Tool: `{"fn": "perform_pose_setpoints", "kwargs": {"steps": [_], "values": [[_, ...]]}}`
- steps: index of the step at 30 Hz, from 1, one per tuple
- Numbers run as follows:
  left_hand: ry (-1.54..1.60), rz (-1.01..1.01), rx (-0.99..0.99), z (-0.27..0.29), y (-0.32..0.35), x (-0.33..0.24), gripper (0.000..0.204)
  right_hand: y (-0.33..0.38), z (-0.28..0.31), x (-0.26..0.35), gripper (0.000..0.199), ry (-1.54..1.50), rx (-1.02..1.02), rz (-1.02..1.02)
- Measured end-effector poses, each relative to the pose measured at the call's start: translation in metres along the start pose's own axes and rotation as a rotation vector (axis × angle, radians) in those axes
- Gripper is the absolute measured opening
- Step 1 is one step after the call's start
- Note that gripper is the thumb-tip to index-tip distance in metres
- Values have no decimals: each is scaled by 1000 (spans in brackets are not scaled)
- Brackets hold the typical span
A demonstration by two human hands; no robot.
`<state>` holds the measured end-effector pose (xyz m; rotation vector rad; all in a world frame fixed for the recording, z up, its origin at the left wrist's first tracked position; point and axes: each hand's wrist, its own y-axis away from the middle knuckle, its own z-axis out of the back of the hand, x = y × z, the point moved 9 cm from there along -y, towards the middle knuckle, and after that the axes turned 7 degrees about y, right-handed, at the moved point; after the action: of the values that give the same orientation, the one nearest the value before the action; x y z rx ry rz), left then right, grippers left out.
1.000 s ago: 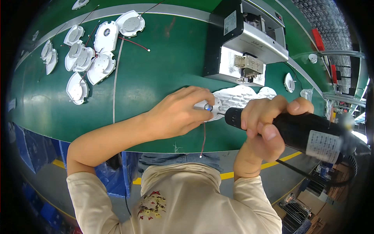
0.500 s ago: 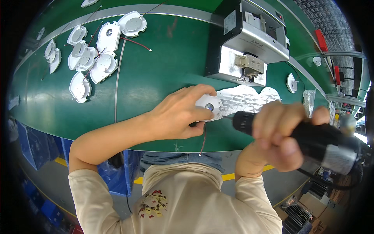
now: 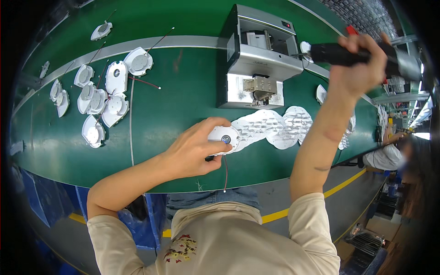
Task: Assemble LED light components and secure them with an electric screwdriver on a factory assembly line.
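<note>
My left hand [image 3: 195, 149] grips a white plastic housing [image 3: 233, 134] with a small round lens-like part, fingers and thumb around its left end. A thin red wire [image 3: 226, 172] with a white plug runs from it toward the bench's front edge. Raised at the upper right, my right hand [image 3: 360, 64] is wrapped around a black electric screwdriver [image 3: 325, 53]. The driver's thin bit points left, close to the right side of a grey and black boxy machine [image 3: 270, 62]. A white round piece [image 3: 305, 47] shows beside the bit; whether they touch, I cannot tell.
Shiny silver scalloped sheets [image 3: 295, 126] lie right of the housing. Several similar white housings [image 3: 114, 109] with wires are spread over the green bench [image 3: 178, 96] at left. A metal strip [image 3: 192, 42] crosses behind. Another person [image 3: 387, 157] is at the far right.
My right hand has carried the screwdriver up and away from near the housing to the machine's right side. The left hand keeps its hold on the housing. The whole view has shifted.
</note>
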<state>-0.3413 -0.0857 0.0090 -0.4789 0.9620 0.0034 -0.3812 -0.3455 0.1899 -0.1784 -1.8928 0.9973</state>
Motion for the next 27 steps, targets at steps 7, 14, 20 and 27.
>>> {"fn": "perform_pose_setpoints", "kwargs": {"steps": [7,14,20,27], "values": [[-2,-18,14,0,-5,1,29,68,-37,45,42,-298,374,-77],[7,0,14,-2,-5,1,29,86,-48,10,42,-216,302,-183],[0,3,8,-1,-3,2,28,95,-56,7,41,-219,358,-217],[18,-8,-14,2,-3,-1,25,153,-52,43,47,-219,475,-288]]}}
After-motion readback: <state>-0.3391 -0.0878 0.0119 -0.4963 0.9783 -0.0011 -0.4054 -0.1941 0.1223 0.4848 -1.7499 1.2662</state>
